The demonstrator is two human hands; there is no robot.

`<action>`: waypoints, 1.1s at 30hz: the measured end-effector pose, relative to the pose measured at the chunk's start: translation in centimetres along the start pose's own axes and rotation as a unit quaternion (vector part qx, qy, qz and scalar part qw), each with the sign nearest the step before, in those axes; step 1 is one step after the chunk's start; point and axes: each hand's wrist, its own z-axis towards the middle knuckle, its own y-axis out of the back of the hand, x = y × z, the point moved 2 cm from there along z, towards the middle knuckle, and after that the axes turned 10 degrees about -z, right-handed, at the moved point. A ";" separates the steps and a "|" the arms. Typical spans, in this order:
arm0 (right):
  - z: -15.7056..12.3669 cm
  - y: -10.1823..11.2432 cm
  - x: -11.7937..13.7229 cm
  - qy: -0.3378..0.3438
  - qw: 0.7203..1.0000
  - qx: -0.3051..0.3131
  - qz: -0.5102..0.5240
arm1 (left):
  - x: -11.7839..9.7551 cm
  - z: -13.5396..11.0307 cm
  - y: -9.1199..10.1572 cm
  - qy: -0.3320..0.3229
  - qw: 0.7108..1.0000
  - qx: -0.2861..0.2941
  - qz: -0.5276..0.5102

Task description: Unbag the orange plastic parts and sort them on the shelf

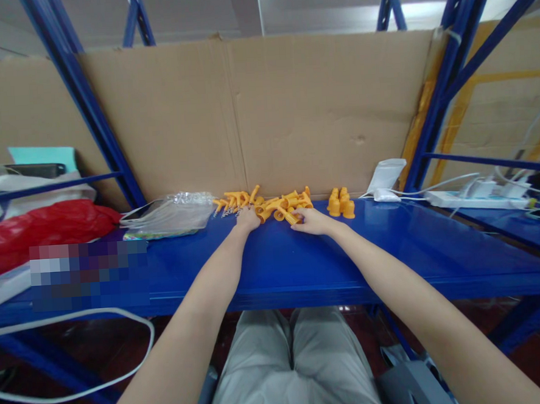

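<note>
My right hand (314, 222) is closed with thumb and fingers round a yellow-orange flared plastic piece (290, 218) at the near side of a loose pile of similar pieces (292, 198). My left hand (249, 219) reaches to the left side of this pile, fingers bent down and partly hidden; what they pinch cannot be made out. Just beyond it lie several slim yellow-orange pieces (235, 198) with small metal chains. To the right of my right hand, a group of yellow-orange bell-shaped pieces (342, 205) stands upright in rows.
The blue tabletop (283, 262) backs onto a cardboard panel (301, 108) between blue metal posts. Clear plastic bags (174, 214) and a red bag (47, 231) lie left. A white packet (387, 176), cables and a power strip (478, 198) are right. A white cable loop (152, 331) hangs at front left.
</note>
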 end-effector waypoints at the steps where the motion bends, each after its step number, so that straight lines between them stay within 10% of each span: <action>1: 0.0 0.0 0.0 -0.002 1.000 0.000 -0.003 | 0.1 0.0 0.0 0.004 1.000 0.000 0.001; 33: 0.3 -0.4 -0.5 0.033 0.999 -0.031 0.000 | 1.2 0.6 0.1 0.076 0.995 -0.043 -0.058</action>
